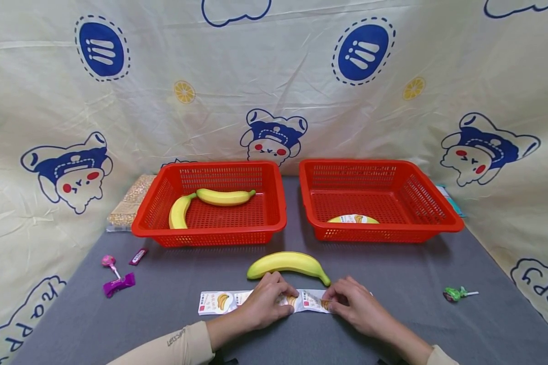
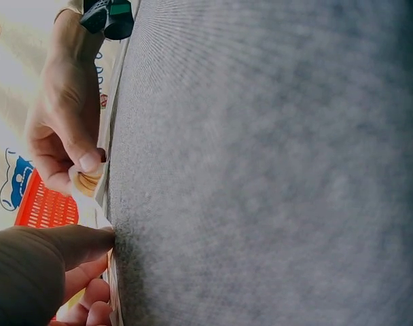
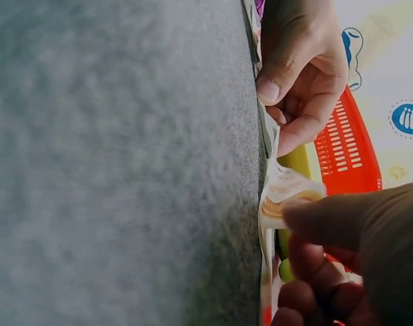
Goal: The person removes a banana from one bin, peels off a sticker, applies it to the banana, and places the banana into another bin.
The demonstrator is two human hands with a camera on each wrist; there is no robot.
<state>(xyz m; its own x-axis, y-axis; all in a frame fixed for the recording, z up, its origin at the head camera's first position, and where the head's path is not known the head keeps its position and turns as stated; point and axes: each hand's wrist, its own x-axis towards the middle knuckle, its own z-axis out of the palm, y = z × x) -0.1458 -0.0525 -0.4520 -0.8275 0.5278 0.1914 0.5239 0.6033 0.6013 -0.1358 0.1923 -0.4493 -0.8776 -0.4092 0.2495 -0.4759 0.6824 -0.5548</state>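
White and printed with bananas, the label strip (image 1: 307,299) lies along the grey cloth (image 1: 164,284), just on the person's side of a yellow banana (image 1: 285,262). The left hand (image 1: 270,299) pinches it near the middle; the right hand (image 1: 355,306), thumb against fingers, pinches a raised label (image 3: 295,182). Beyond stand two red baskets (image 1: 224,237).

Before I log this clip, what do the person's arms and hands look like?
The left hand and right hand are ungloved. The cream fabric left sleeve carries dark lettering near its end; of the matching right sleeve, little shows. A black device with a green patch sits by the right wrist.
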